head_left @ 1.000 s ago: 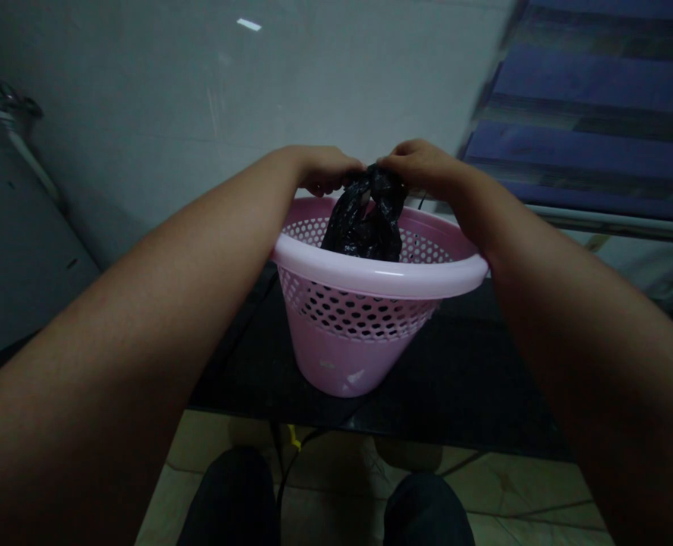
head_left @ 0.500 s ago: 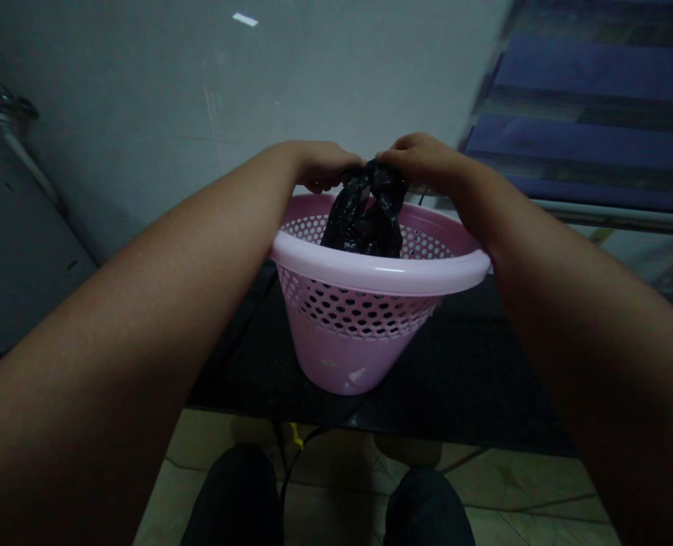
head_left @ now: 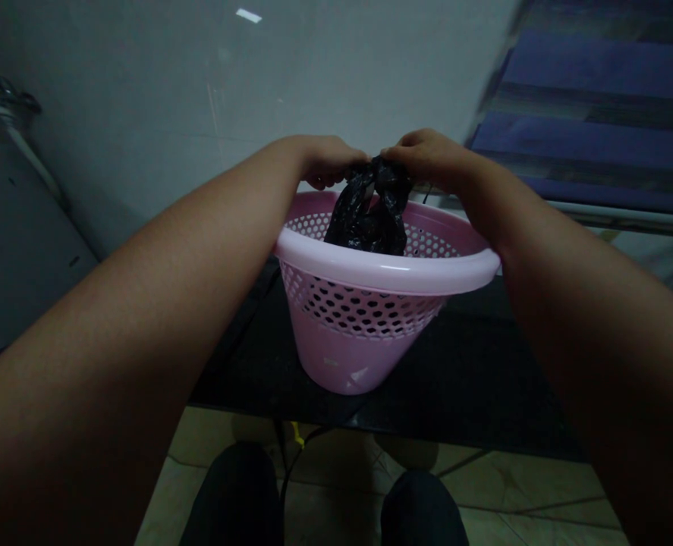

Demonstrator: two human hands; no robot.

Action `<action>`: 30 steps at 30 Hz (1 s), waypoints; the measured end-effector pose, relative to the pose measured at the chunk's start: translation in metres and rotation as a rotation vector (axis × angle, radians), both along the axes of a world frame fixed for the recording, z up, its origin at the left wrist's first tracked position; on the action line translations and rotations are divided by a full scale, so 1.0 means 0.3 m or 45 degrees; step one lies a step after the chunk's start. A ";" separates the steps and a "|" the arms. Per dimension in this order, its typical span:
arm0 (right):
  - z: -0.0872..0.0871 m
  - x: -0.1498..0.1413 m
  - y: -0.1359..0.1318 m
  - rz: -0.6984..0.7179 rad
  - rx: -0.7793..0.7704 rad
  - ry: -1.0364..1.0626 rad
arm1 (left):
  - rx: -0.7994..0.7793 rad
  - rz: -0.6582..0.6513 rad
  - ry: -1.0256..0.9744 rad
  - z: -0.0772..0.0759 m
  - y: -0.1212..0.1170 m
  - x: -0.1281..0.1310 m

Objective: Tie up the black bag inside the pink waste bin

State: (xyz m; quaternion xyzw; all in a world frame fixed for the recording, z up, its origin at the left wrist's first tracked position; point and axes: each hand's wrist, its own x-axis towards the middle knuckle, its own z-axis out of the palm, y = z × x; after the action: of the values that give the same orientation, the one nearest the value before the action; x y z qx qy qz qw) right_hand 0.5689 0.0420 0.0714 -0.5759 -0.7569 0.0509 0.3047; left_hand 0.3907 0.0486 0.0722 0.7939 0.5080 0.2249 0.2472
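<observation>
So, blk bag (head_left: pixel 364 227) is partly in the pink basket (head_left: pixel 387 274), bunched top up by the basket's far rim. L hand (head_left: pixel 333 159) pinches the bag's top just left of the basket's middle, R hand (head_left: pixel 430 155) grips it just right; some fingers hidden. Basket stands on a dark table (head_left: pixel 484 371). Behind basket: pale wall (head_left: pixel 341 68); up & right of it, blue-striped panel (head_left: pixel 598 144). Basket's near side, lower: two knees (head_left: pixel 421 508), tiled floor (head_left: pixel 541 485).
</observation>
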 end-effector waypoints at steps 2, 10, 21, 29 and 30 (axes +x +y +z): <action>0.000 0.002 0.004 -0.008 0.008 -0.005 | -0.007 -0.004 -0.005 -0.001 -0.001 0.001; 0.009 -0.011 -0.019 -0.047 -0.026 -0.034 | -0.008 -0.006 -0.005 -0.005 0.009 0.002; 0.011 -0.015 -0.021 -0.074 -0.035 0.068 | -0.109 -0.018 -0.054 0.001 -0.004 0.005; 0.010 -0.011 -0.006 -0.106 -0.028 0.048 | -0.115 -0.034 -0.079 -0.005 0.016 0.005; 0.010 -0.008 -0.003 -0.107 -0.029 0.038 | -0.123 -0.027 -0.080 -0.005 0.018 0.005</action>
State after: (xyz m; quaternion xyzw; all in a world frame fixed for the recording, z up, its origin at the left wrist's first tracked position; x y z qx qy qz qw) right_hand 0.5664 0.0411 0.0745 -0.6098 -0.7267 0.0553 0.3113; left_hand 0.3921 0.0540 0.0708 0.7789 0.5018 0.2222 0.3034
